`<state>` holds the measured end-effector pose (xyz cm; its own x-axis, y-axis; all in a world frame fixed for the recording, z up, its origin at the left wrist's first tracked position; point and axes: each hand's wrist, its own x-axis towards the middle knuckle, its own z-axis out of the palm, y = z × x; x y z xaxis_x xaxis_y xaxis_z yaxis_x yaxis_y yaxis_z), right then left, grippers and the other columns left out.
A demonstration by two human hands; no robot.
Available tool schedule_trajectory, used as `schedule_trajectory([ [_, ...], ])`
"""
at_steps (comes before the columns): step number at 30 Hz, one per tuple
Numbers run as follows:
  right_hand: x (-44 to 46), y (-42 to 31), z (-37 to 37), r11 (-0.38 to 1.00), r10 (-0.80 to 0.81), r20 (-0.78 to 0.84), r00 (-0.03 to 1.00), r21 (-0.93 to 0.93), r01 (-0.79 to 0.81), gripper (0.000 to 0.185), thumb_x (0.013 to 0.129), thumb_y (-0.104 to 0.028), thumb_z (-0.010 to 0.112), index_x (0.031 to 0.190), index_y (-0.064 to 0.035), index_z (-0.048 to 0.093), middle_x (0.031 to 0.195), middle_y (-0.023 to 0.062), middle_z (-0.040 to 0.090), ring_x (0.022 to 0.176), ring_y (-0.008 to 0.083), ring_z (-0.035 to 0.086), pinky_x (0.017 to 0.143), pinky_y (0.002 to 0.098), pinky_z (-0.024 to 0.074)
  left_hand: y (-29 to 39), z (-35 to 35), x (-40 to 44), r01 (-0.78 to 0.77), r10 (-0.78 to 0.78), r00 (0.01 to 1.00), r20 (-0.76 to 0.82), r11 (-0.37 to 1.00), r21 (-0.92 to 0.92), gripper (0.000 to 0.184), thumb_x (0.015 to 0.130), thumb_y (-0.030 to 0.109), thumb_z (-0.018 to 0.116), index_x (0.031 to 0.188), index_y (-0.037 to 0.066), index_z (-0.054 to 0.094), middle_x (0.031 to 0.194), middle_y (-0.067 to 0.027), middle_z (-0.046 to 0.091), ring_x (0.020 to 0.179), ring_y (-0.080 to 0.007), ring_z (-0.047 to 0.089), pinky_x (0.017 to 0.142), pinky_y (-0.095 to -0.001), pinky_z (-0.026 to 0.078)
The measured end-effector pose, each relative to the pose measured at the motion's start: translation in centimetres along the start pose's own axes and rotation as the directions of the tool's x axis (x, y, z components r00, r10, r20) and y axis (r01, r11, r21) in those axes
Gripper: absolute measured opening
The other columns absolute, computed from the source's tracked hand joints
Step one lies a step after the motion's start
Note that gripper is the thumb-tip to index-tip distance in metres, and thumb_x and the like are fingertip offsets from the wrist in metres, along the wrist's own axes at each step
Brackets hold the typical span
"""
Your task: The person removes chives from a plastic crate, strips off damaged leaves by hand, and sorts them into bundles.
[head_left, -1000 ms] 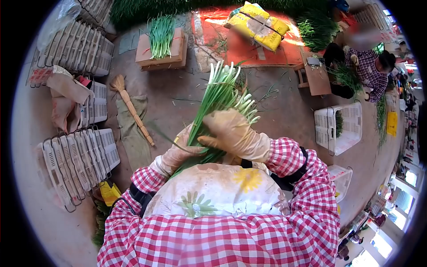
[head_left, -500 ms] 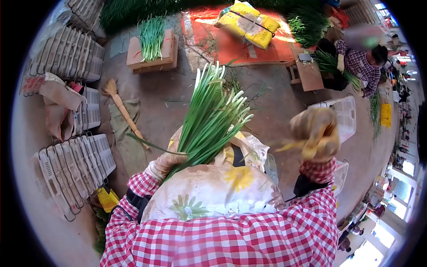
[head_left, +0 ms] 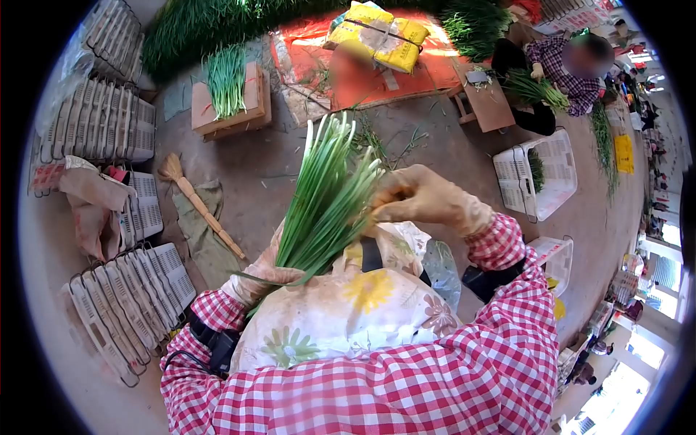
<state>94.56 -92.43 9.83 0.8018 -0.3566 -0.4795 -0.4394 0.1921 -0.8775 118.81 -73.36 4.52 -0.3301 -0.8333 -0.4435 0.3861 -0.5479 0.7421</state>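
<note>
A bunch of garlic chives (head_left: 313, 199), long green leaves with white stem ends, slants upward in front of my apron (head_left: 362, 308). My gloved left hand (head_left: 264, 274) is wrapped round its lower, leafy part. At the bunch's right side, my gloved right hand (head_left: 417, 199) has its fingers curled and pinched against the stalks near the white ends. Its fingertips are partly blurred and hidden among the leaves.
Stacked white crates (head_left: 130, 290) line the left wall. A broom (head_left: 203, 206) lies on the floor. Chives (head_left: 227, 80) rest on a wooden box (head_left: 254, 109). A white crate (head_left: 536, 174) stands right, below a seated person (head_left: 562, 72) holding stalks. Yellow sacks (head_left: 380, 36) lie on orange sheeting.
My right hand has moved left and inward, from the open space at the right to the side of the bunch. My left hand keeps holding the chives; the view has shifted slightly.
</note>
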Motion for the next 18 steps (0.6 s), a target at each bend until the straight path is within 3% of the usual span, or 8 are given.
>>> schedule_trajectory([
  [3,-4.0,-2.4,-2.5,0.933,-0.135,-0.127,0.983,0.318,0.169,0.018,0.077,-0.013,0.067,0.085,0.0027,0.065,0.078,0.0064,0.063,0.071,0.0132,0.059,0.064,0.0251,0.0477,-1.4,-1.3,-0.6,0.015,-0.010,1.000,0.022,0.977,-0.211,0.102,0.068,0.007,0.074,0.146,0.013,0.008,0.146,-0.0085,0.024,0.133,-0.0214,0.028,0.109,-0.0346,0.023],
  [6,-5.7,0.6,-6.2,0.557,-0.523,-0.515,0.679,0.397,0.729,0.029,0.077,-0.024,0.064,0.088,0.0024,0.059,0.089,0.0117,0.059,0.080,0.0219,0.060,0.070,0.0331,0.0521,-0.9,-1.7,-1.3,0.121,-0.116,0.993,0.033,0.952,-0.280,0.095,0.069,0.003,0.071,0.145,0.011,0.015,0.145,-0.0084,0.028,0.132,-0.0209,0.030,0.109,-0.0347,0.023],
  [7,-6.6,0.8,-8.4,0.468,-0.577,-0.500,0.646,0.446,0.763,0.023,0.081,-0.021,0.060,0.091,-0.0001,0.059,0.096,0.0130,0.058,0.085,0.0252,0.058,0.073,0.0362,0.0525,-0.8,-1.8,-1.5,0.151,-0.142,0.989,0.049,0.944,-0.295,0.093,0.069,0.003,0.070,0.145,0.010,0.017,0.144,-0.0085,0.030,0.131,-0.0207,0.031,0.109,-0.0347,0.023],
  [10,-6.1,0.7,-9.6,0.796,-0.316,-0.626,0.713,0.235,0.559,0.032,0.088,-0.029,0.052,0.104,-0.0011,0.058,0.094,0.0119,0.062,0.090,0.0292,0.062,0.075,0.0429,0.0498,-2.1,-3.0,-2.6,0.147,-0.139,0.989,0.049,0.935,-0.322,0.085,0.070,0.001,0.068,0.142,0.008,0.025,0.141,-0.0082,0.036,0.129,-0.0205,0.034,0.108,-0.0340,0.025],
  [11,-4.9,1.3,-10.3,0.986,-0.168,-0.724,0.669,-0.124,0.113,0.038,0.088,-0.033,0.050,0.108,-0.0008,0.058,0.092,0.0113,0.064,0.088,0.0290,0.062,0.077,0.0431,0.0493,-2.8,-3.5,-2.9,0.129,-0.119,0.992,0.050,0.938,-0.322,0.085,0.070,0.001,0.068,0.142,0.008,0.025,0.141,-0.0081,0.036,0.129,-0.0204,0.034,0.108,-0.0338,0.025],
  [15,-0.1,14.1,-6.7,0.730,0.132,-0.165,0.977,-0.650,-0.209,0.062,0.089,-0.051,0.045,0.122,0.0005,0.053,0.104,0.0121,0.065,0.090,0.0223,0.063,0.079,0.0328,0.0495,-4.2,-4.8,-3.8,0.026,-0.018,0.999,0.028,0.948,-0.318,0.083,0.070,0.001,0.068,0.142,0.008,0.026,0.140,-0.0078,0.037,0.128,-0.0202,0.035,0.107,-0.0333,0.026],
  [16,0.9,12.8,-3.3,0.948,0.317,0.111,0.942,-0.053,-0.313,0.070,0.089,-0.059,0.040,0.123,0.0008,0.052,0.109,0.0148,0.063,0.097,0.0231,0.062,0.082,0.0345,0.0491,-4.0,-4.6,-4.2,0.032,-0.028,0.999,0.018,0.960,-0.278,0.083,0.071,0.001,0.068,0.142,0.008,0.026,0.140,-0.0076,0.037,0.128,-0.0198,0.035,0.107,-0.0332,0.026],
  [18,3.9,17.0,1.8,0.787,0.261,0.388,0.884,0.445,-0.428,0.076,0.087,-0.064,0.037,0.129,-0.0010,0.046,0.124,0.0171,0.054,0.108,0.0269,0.056,0.088,0.0359,0.0467,-2.9,-3.9,-4.1,0.040,-0.039,0.999,0.007,0.980,-0.193,0.082,0.072,0.000,0.068,0.142,0.008,0.025,0.140,-0.0072,0.037,0.128,-0.0189,0.035,0.106,-0.0329,0.027],
])
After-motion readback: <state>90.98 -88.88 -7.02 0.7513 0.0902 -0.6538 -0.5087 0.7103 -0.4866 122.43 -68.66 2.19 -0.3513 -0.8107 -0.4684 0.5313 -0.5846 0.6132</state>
